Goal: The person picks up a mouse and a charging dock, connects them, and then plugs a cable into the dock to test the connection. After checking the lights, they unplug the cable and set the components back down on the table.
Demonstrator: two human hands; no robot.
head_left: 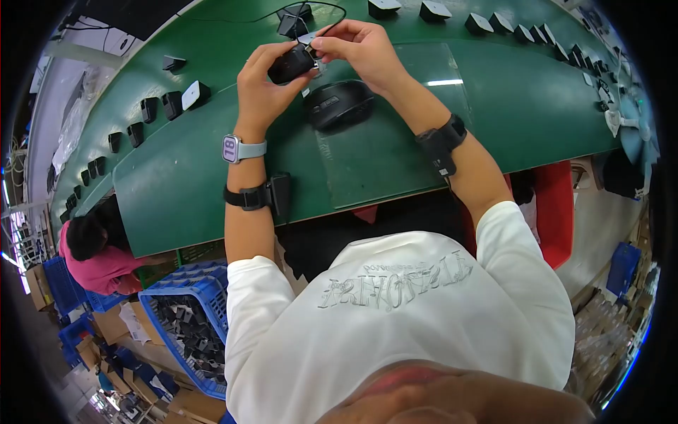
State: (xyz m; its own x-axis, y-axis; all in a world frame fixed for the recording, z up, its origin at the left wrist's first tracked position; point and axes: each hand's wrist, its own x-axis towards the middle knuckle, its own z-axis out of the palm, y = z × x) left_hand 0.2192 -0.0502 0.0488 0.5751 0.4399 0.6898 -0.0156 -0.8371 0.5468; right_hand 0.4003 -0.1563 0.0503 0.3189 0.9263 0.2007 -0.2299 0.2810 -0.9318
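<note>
My left hand (263,85) is closed round a small black box-shaped device (291,65) above the green table. Thumb and fingers of my right hand (364,51) pinch a cable (308,44) right at the edge of that device. A small metallic part shows between the hands; whether the cable's end sits inside the device cannot be made out. Just below the hands lies a rounded black object (339,106), glossy and shaped like a large mouse. Beyond my fingers another black block (294,20) rests beside the looping cable.
Black blocks, some with pale faces (195,95), stand along the green table (233,184) at left and far right. A clear sheet (424,169) covers its middle. A blue crate (152,304) of black parts, a red bin (558,212) and a person in pink (102,258) are nearby.
</note>
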